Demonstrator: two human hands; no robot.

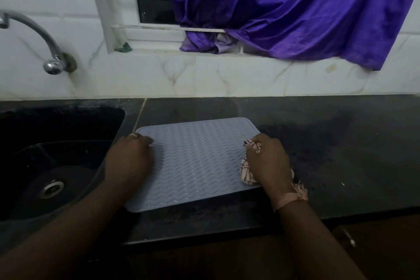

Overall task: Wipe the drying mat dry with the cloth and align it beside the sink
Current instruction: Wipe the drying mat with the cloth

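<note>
A pale blue drying mat (195,161) with a wavy ribbed surface lies flat on the dark counter (341,143), just right of the black sink (56,166). The mat sits slightly askew to the counter's front edge. My left hand (129,159) rests on the mat's left edge, fingers curled down onto it. My right hand (268,161) grips a crumpled pink-and-white patterned cloth (247,173) and holds it against the mat's right edge. Most of the cloth is hidden under that hand.
A chrome tap (45,45) reaches out from the white tiled wall above the sink. A purple curtain (295,13) hangs over the window sill behind the counter. A cabinet handle (347,237) shows below the counter's front edge at the right.
</note>
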